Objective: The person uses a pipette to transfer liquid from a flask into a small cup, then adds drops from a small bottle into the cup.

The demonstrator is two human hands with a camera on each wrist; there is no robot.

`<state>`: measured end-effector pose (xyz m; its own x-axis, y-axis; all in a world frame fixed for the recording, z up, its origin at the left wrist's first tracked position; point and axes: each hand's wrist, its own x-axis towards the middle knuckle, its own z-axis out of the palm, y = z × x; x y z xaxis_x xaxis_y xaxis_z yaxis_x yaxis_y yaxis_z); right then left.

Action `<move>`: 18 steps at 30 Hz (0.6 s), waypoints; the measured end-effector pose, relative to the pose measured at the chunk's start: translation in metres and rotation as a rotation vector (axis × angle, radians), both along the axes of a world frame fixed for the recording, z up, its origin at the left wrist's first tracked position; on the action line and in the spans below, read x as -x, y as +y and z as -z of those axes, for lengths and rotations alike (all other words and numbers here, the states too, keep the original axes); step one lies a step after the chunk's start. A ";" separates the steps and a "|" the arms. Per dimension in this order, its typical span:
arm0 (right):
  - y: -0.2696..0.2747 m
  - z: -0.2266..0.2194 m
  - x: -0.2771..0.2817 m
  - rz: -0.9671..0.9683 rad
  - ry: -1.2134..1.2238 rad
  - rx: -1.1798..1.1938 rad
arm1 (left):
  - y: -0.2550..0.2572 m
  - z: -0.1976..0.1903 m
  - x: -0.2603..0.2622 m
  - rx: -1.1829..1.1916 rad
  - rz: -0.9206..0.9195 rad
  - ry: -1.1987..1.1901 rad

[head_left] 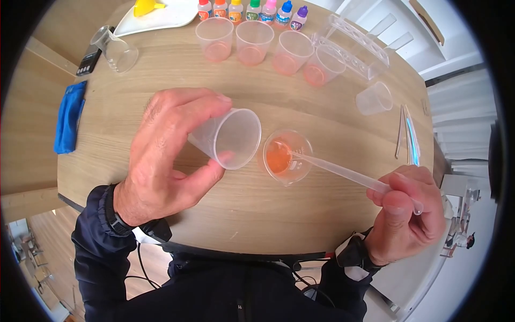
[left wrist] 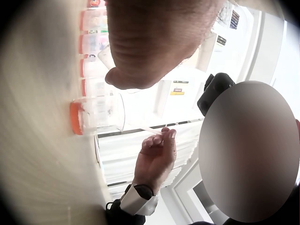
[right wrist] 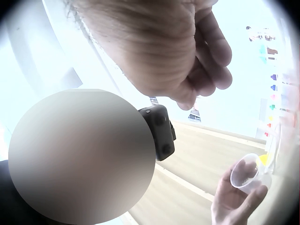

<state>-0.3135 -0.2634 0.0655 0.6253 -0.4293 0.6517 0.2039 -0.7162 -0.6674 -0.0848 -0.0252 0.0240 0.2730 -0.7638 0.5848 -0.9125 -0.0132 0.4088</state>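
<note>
My left hand [head_left: 161, 150] grips a clear plastic cup [head_left: 238, 139] between fingers and thumb, tilted with its mouth toward the right. No liquid shows in it. Just right of the cup stands a glass beaker [head_left: 304, 161] with orange liquid [head_left: 277, 156] at the bottom. From the right, my right hand [head_left: 407, 214] pinches a plastic dropper [head_left: 343, 172] near its bulb end. The dropper slants down leftward, its tip over the beaker's mouth. The left wrist view shows the beaker [left wrist: 105, 115] upright on the table, with the dropper [left wrist: 151, 130] coming in above its rim.
Four plastic cups [head_left: 215, 33] with pinkish liquid line the back, before several colored dropper bottles [head_left: 254, 11]. A clear rack [head_left: 351, 48], small cup [head_left: 374, 99] and thin sticks [head_left: 412, 137] are right. Leftward lie a tipped beaker [head_left: 122, 55], blue cloth [head_left: 70, 118] and tray [head_left: 177, 16] with yellow funnel [head_left: 145, 6].
</note>
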 end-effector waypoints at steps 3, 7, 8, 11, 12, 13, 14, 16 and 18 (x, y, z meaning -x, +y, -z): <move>-0.004 0.004 0.001 0.002 -0.102 -0.059 | 0.000 0.000 -0.001 0.010 0.001 -0.013; 0.002 0.006 -0.002 -0.122 -0.224 -0.235 | 0.000 0.000 0.001 0.021 0.018 0.001; 0.004 0.007 -0.005 -0.175 -0.221 -0.248 | 0.000 0.000 0.001 0.016 0.028 -0.003; 0.013 0.008 -0.014 -0.272 -0.077 -0.121 | -0.001 -0.002 0.002 0.008 0.070 -0.011; 0.023 0.009 -0.018 -0.230 -0.020 -0.066 | -0.001 -0.003 0.003 0.008 0.085 -0.010; 0.028 0.008 -0.020 -0.216 0.020 -0.032 | -0.001 -0.003 0.003 0.007 0.100 -0.009; 0.033 0.008 -0.023 -0.203 0.060 0.004 | -0.001 -0.004 0.004 0.007 0.111 -0.010; 0.036 0.007 -0.027 -0.226 0.097 0.031 | -0.002 -0.004 0.006 0.008 0.130 -0.010; 0.039 0.006 -0.031 -0.235 0.116 0.046 | -0.002 -0.004 0.006 0.012 0.146 -0.005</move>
<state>-0.2825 -0.2247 0.0597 0.7757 -0.2349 0.5857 0.2925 -0.6885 -0.6636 -0.0908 -0.0271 0.0275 0.1568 -0.7878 0.5956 -0.9065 0.1246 0.4034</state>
